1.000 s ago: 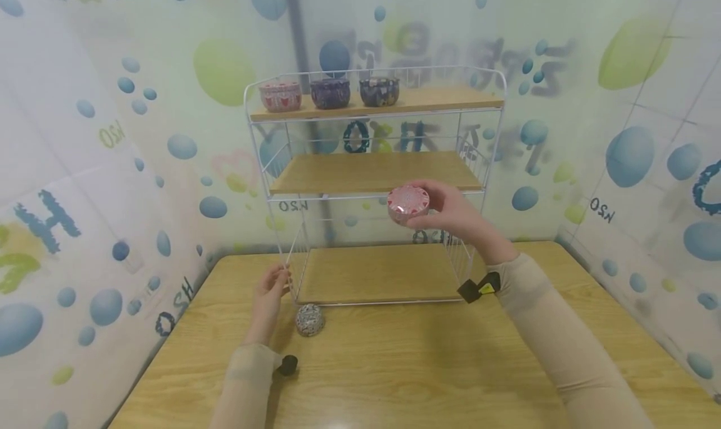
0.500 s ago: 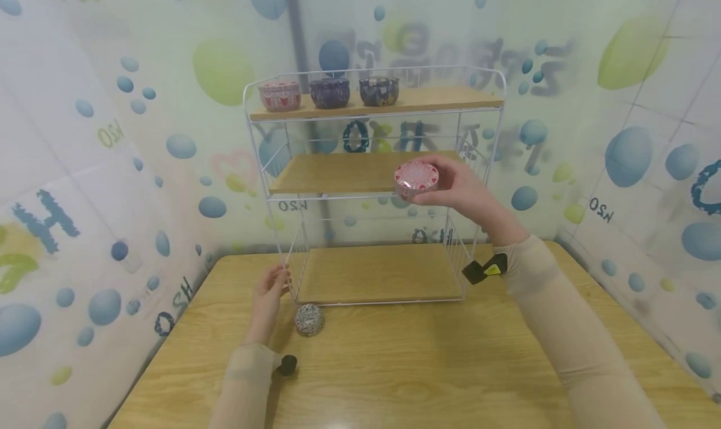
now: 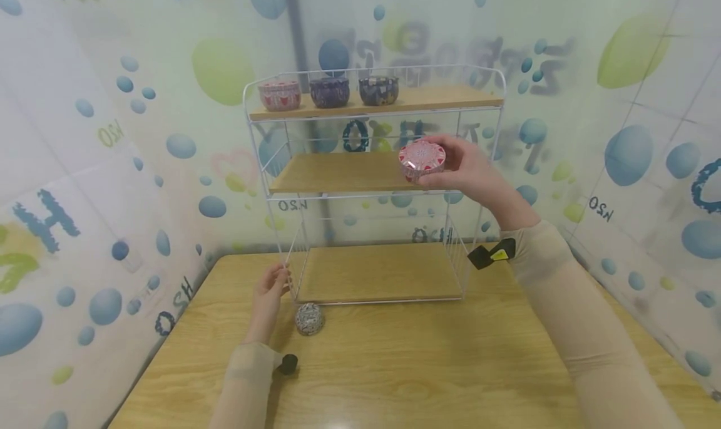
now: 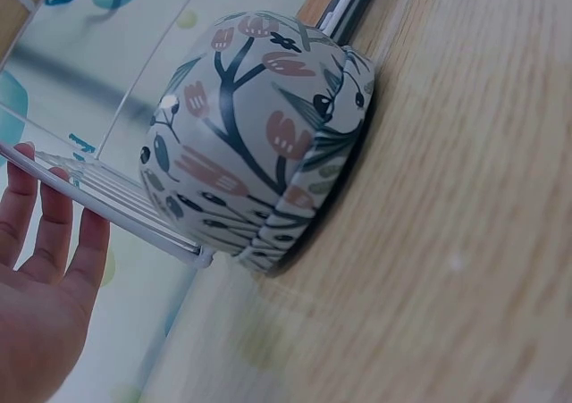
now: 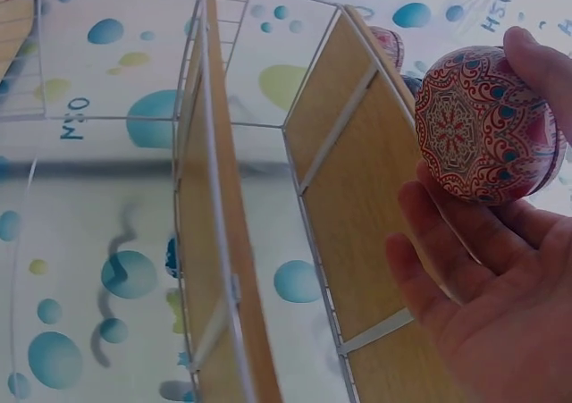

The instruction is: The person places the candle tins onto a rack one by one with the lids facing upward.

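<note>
My right hand (image 3: 464, 169) holds a round pink patterned tin (image 3: 421, 160) between thumb and fingers, raised in front of the middle shelf (image 3: 338, 172) of a white wire rack. In the right wrist view, the tin's mandala-patterned face (image 5: 451, 128) shows, thumb on one edge and fingers on the other. My left hand (image 3: 271, 291) is at the rack's lower left side; its fingertips lie across the white wire rail (image 4: 125, 220) in the left wrist view, thumb hidden there. Close to it on the table stands a pale tin (image 4: 246, 126) with a flower pattern.
Along the top shelf (image 3: 445, 97), left to centre, stand a pink tin (image 3: 280, 96), a purple tin (image 3: 330, 94) and a dark floral tin (image 3: 379, 91). The rack's bottom board (image 3: 377, 272) is low over the wooden table (image 3: 383, 366). Patterned curtains surround the table.
My right hand has lifted the pink tin up and slightly right, from below the middle shelf's front edge to in front of that shelf. My left hand has stayed at the rack.
</note>
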The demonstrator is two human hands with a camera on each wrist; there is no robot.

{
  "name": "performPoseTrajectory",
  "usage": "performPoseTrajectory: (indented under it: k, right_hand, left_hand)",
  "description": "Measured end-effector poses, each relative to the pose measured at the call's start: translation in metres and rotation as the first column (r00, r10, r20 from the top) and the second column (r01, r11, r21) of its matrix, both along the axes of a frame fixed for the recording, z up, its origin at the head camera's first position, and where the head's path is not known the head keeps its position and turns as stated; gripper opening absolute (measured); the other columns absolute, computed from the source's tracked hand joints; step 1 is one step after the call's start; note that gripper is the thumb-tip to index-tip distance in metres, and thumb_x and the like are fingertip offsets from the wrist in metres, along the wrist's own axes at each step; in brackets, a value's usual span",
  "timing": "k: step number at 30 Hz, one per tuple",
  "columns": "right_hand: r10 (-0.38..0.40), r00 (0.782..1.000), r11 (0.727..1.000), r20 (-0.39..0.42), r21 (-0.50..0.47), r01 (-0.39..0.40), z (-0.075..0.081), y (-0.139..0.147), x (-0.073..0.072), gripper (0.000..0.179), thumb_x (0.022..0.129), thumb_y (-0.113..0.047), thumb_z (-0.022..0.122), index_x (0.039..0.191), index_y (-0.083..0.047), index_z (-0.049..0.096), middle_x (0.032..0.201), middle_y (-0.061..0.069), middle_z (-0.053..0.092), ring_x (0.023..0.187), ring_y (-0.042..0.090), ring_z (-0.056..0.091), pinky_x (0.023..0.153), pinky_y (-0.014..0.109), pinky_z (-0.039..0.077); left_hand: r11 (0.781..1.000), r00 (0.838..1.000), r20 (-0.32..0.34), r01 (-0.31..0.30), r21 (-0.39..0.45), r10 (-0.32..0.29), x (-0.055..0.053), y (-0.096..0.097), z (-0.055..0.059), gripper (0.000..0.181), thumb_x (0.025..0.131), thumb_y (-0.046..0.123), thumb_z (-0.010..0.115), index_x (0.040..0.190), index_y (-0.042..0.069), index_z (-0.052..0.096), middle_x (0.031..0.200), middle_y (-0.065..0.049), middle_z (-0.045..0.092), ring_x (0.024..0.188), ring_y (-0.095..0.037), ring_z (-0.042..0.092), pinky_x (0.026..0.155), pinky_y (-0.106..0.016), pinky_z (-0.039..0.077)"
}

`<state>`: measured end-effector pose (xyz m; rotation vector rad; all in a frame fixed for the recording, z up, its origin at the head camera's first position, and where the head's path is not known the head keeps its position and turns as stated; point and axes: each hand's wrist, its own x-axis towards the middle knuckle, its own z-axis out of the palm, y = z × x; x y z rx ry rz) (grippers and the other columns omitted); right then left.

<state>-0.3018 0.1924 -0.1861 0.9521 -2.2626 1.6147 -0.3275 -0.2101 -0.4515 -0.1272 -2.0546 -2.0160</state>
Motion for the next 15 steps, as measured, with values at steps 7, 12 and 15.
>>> performPoseTrajectory:
  k: [7,12,15]
  right_hand:
    - [-0.03,0.999,0.999,-0.015,-0.022,0.03,0.02,0.001,0.005,0.059,0.08,-0.003,0.077,0.133,-0.002,0.051,0.121,0.01,0.059,0.105,0.022,0.058,0.084,0.023,0.052]
    - [-0.07,0.997,0.997,-0.04,-0.021,0.069,0.034,0.002,0.008,0.057,0.081,-0.002,0.076,0.133,-0.003,0.053,0.118,0.009,0.06,0.102,0.022,0.06,0.08,0.023,0.053]
    - [-0.049,0.997,0.998,-0.056,-0.051,0.046,0.041,0.002,0.008,0.052,0.081,0.0,0.075,0.129,-0.006,0.056,0.116,0.009,0.061,0.101,0.022,0.06,0.077,0.023,0.054]
  left_hand:
    - [0.999,1.0,-0.015,-0.025,-0.021,0.024,-0.003,0.002,-0.002,0.031,0.103,0.022,0.049,0.124,-0.001,0.052,0.111,-0.008,0.058,0.109,-0.029,0.053,0.088,-0.023,0.052]
    - [1.0,1.0,-0.003,-0.01,-0.013,0.01,-0.003,0.001,-0.003,0.032,0.103,0.022,0.048,0.125,-0.001,0.051,0.106,0.003,0.058,0.112,-0.033,0.051,0.09,-0.026,0.051]
    - [1.0,1.0,-0.001,-0.011,-0.017,0.011,-0.003,0.0,-0.004,0.034,0.103,0.022,0.048,0.126,-0.003,0.05,0.105,0.004,0.058,0.113,-0.034,0.05,0.09,-0.026,0.051]
